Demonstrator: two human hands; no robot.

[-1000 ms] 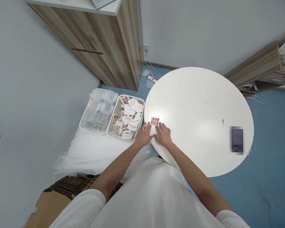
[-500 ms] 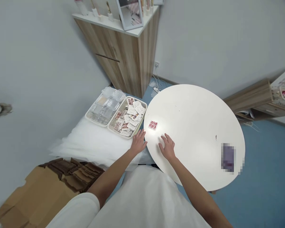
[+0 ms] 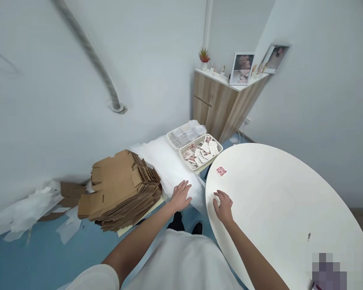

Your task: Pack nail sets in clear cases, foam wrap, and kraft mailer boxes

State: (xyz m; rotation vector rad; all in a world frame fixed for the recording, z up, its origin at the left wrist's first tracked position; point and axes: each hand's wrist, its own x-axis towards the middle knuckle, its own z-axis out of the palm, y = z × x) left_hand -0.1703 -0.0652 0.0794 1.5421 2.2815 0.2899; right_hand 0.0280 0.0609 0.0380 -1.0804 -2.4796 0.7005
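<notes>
My left hand [image 3: 181, 195] hangs over the white foam sheets [image 3: 166, 161], its fingers stretched out and holding nothing. My right hand [image 3: 223, 206] hovers above the near left edge of the white round table [image 3: 278, 189], fingers apart and bent slightly, with nothing in them. On the table just beyond it lies a small card of red press-on nails [image 3: 220, 171]. A white basket [image 3: 185, 164] filled with small nail cards [image 3: 201, 152] sits on the foam beyond my left hand. Beside it is a second basket [image 3: 168, 139] of clear plastic boxes [image 3: 185, 133].
A tall stack of flattened cardboard boxes [image 3: 117, 185] stands at left. In the back corner, a wooden cabinet [image 3: 211, 92] carries picture frames [image 3: 242, 69] and a small plant [image 3: 204, 55]. White plastic wrapping [image 3: 33, 207] lies along the left wall. A blurred-out item [image 3: 328, 272] is at lower right.
My view has swung left, bringing the cardboard stack and left wall further into sight. Both hands remain apart and hold nothing. The nail card still lies on the table.
</notes>
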